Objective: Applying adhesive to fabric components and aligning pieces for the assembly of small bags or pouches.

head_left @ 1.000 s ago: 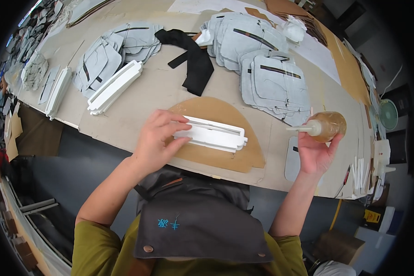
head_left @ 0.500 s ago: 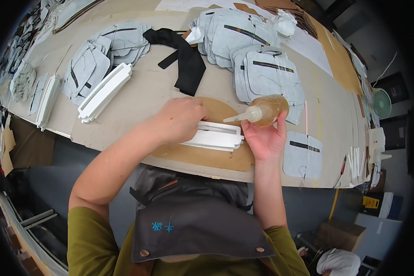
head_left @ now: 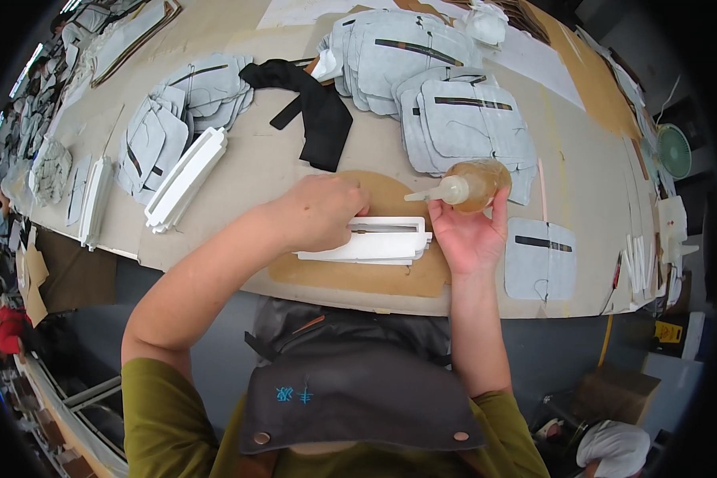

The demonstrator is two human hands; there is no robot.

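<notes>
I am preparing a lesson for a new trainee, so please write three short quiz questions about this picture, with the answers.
1. Which hand holds the bottle: A) left hand, or B) right hand?
2. True or false: the white slotted piece nearest the left hand rests on a brown board.
3. How many other white slotted pieces lie on the table, left of that board?

Key: 1. B. 2. True. 3. Two.
</notes>
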